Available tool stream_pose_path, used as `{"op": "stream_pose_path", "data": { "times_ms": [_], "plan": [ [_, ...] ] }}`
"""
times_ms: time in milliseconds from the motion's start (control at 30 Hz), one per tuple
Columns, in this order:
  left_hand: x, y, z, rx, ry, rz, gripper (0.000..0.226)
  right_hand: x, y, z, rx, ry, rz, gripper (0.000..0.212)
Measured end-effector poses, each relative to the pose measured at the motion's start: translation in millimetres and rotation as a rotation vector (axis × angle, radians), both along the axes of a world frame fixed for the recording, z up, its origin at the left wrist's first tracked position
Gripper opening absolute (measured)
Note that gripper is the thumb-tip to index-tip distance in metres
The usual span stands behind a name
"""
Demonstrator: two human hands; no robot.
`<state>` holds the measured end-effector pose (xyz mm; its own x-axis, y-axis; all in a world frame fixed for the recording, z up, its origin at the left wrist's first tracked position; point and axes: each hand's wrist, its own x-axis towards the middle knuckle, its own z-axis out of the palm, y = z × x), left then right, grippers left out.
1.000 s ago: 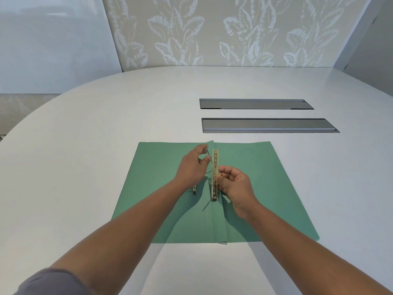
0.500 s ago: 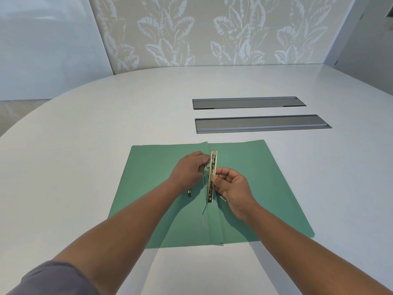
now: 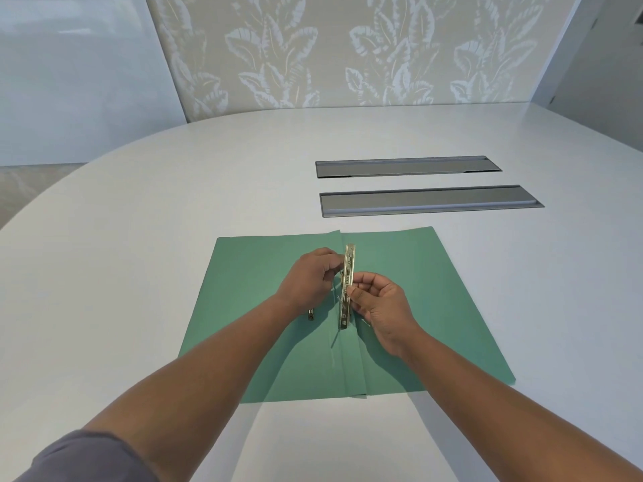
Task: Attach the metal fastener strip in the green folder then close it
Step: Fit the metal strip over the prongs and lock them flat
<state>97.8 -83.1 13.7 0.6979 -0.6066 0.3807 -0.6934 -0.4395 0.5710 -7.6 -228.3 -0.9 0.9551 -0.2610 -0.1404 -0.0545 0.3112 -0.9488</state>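
Here the right hand (image 3: 379, 300) pinches the metal fastener strip (image 3: 348, 285) from three o'clock, the left hand (image 3: 308, 281) gripping its nine-o'clock side above the green folder (image 3: 435, 307) spine; seat both ends squarely before pressing flat.

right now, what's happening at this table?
A person is fitting a metal fastener strip into an open green folder lying flat on a white table. The right hand pinches the strip over the folder's centre crease; the left hand grips it beside that. The folder is not yet closed.
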Motion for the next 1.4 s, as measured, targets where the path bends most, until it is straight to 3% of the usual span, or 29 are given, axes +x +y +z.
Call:
{"op": "stream_pose_path", "data": {
  "times_ms": [200,433,833,1100,1200,1400],
  "plan": [
    [-7.9,-2.2,-3.0,-0.062,0.139,0.038,0.02,3.6,-1.8,-1.0,-0.024,0.035,0.01,0.018],
    [-11.7,2.2,-11.7,-0.035,0.294,0.174,0.071,7.3,2.1,-0.1,-0.116,0.092,-0.023,0.021],
    [-10.3,19.3,-28.9,0.181,0.127,0.138,0.056,1.6,10.3,-4.1,-0.353,0.09,-0.145,0.03],
    [-10.0,18.8,-35.0,0.324,0.028,0.118,0.068,0.9,10.2,-1.9,-0.403,0.106,-0.116,0.018],
    [-10.4,18.3,-36.5,0.343,0.005,0.134,0.074,1.4,3.8,1.9,-0.558,0.132,-0.089,0.017],
    [-13.3,17.8,-35.3,0.36,-0.03,0.127,0.06,-1.8,-11.2,4.0,-0.859,0.093,0.092,0.033]
  ]
}}
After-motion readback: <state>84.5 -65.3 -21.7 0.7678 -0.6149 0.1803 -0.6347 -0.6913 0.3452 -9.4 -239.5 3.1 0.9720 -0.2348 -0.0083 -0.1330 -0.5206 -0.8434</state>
